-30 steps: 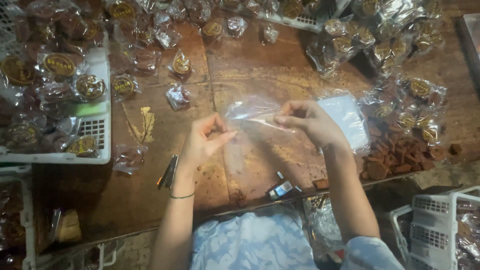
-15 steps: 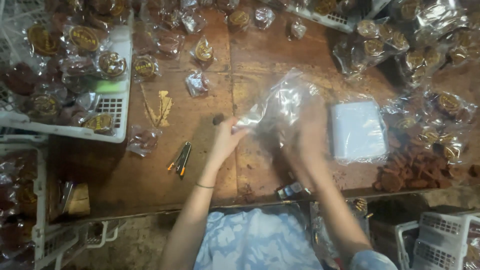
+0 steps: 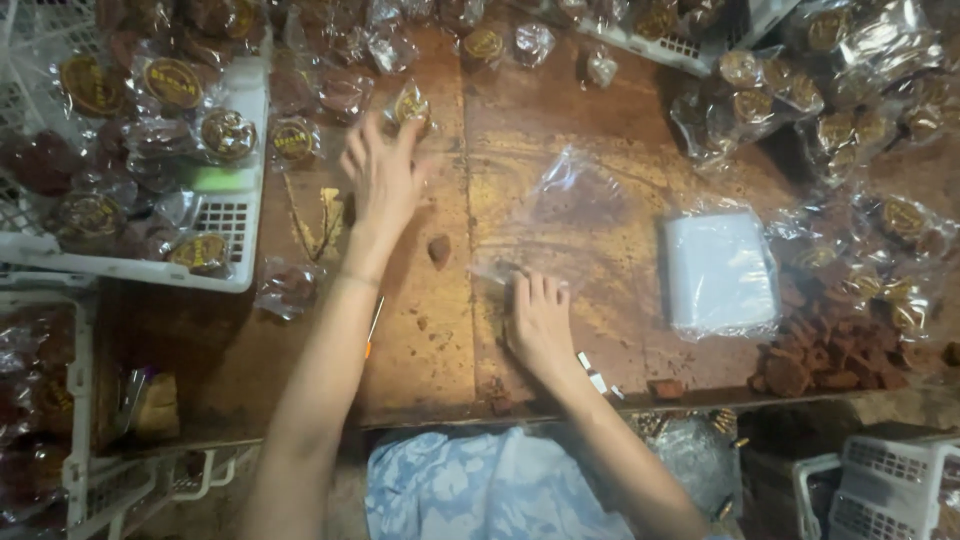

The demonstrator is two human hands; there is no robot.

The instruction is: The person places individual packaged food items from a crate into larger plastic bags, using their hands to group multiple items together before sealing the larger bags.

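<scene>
Left hand (image 3: 385, 175) extended toward the far edge of the desk (image 3: 420, 330), fingers spread and loose, fingertips at a small wrapped sweet (image 3: 410, 105); contact likely, no closed grip visible. Right hand (image 3: 540, 325) flat, palm down, pinning the near corner of an empty clear bag (image 3: 580, 215) that lies at mid-desk with nothing inside it. One loose brown piece (image 3: 439, 249) sits bare on the wood between the two hands. Stack of unused clear bags (image 3: 720, 270) lies to the right of the open one; heap of unwrapped brown pieces (image 3: 830, 350) near the right front corner. White basket (image 3: 235, 215) at the left edge is heaped with labelled, finished packs; more packs crowd the far right corner. Judgement: much packing done, the current bag unfilled, the loose heap unpacked.
</scene>
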